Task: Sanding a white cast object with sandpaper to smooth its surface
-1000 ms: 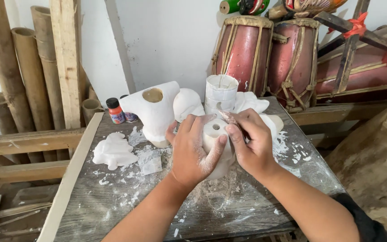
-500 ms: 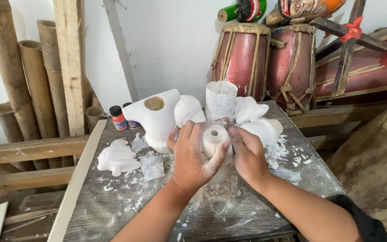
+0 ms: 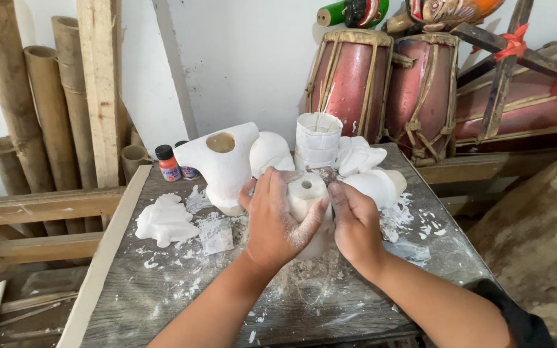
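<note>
Both hands gripped one white plaster cylinder (image 3: 309,193), standing upright at mid-bench (image 3: 162,303). The left hand (image 3: 277,222) wrapped its near and left side, grip clenched on it; the right hand (image 3: 354,222) clasped its right side, fingers pressed to the wall. The cylinder's top showed a small round hole. Behind it stood a white cup-shaped mould (image 3: 318,138), contents not discernible. Plaster dust lay around.

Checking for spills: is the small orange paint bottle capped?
Capped. The orange bottle stands upright on the table, its black cap on top.
</note>
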